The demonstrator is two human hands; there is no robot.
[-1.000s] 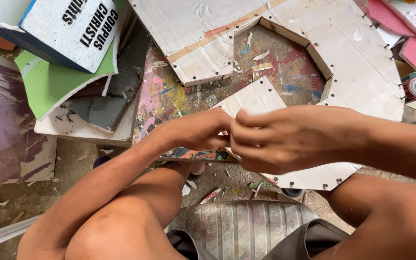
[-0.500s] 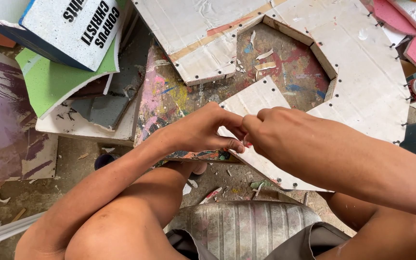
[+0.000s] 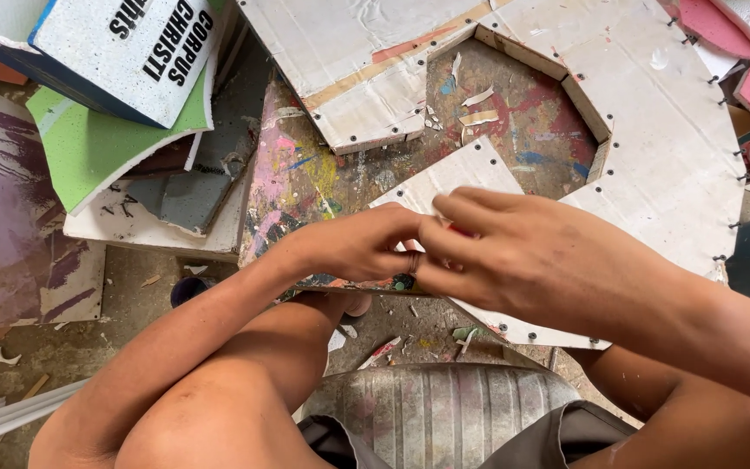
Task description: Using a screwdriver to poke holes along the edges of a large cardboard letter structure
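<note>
Both hands meet over the paint-splattered worktop's [image 3: 305, 174] near edge, left hand [image 3: 353, 247] and right hand [image 3: 514, 252] pinching something small with a red bit [image 3: 460, 230], exact grip unclear; best kept low, fingertips tight.

Riveted white panel [image 3: 653, 130] beyond hands [image 3: 444, 247]
</note>
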